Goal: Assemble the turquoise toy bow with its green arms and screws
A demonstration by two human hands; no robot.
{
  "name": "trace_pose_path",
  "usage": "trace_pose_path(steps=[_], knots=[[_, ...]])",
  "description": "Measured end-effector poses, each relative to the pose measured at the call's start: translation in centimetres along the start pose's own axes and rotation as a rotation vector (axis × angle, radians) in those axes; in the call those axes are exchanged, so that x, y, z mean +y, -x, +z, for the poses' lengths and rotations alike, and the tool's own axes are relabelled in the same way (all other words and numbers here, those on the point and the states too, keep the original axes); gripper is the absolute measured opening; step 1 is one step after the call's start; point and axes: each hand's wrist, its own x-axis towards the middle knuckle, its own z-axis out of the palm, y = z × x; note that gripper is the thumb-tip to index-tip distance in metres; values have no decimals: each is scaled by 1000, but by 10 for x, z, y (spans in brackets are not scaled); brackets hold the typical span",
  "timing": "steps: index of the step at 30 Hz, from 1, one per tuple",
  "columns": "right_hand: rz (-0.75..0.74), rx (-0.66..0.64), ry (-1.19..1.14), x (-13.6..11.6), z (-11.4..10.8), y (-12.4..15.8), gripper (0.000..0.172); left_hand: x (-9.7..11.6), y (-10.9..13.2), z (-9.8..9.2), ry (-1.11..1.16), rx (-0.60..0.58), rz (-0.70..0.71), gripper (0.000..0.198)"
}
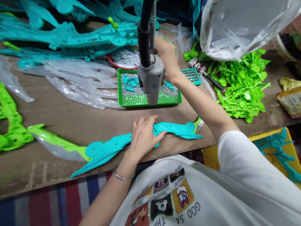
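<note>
Nearest the body, the left hand (143,136) lies palm-down, fingers spread, pressing a long teal plastic toy shell (131,141) flat against the front edge of the worn wooden workbench (77,121); it pins the part rather than closing around it. The shell runs out to both sides of that hand, its round screw bosses showing empty holes on the stretch to the hand's right, so the fastening looks not yet started on this piece, as far as can be judged. To the hand's left, touching the shell's tail, lies a lime-green and clear plastic piece (54,144). Just beyond the hand hangs a grey electric screwdriver (150,78) on a black suspended arm, over a green mesh tray (150,99) holding small silver screws and a few teal bits. The right hand (166,55) reaches past the tray's far edge, behind the driver; whether it grips anything I cannot tell, since the tool hides its fingers. Farther off on that hand's right sits a heap of lime-green parts (242,88) under a clear plastic bag (237,28); to its left, a pile of teal shells (70,34) and clear covers (80,78) awaits.
</note>
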Motion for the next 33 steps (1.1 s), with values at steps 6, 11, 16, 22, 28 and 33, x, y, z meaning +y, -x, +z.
trace_pose_path(steps=[6,11,16,22,28,33], knots=[[-386,3,483,43,-90,110,10,4,0,-3,-10,5,-10,66],[-170,-230,555,80,-99,192,18,5,2,-2,-42,-2,85,66],[16,-119,566,98,-79,218,19,3,-1,0,-36,13,92,63],[116,-25,608,98,-70,216,12,4,2,-1,-53,48,171,58],[128,3,654,95,-64,213,11,20,8,2,-65,-4,380,25],[137,15,672,96,-59,213,11,20,7,5,-85,-24,404,24]])
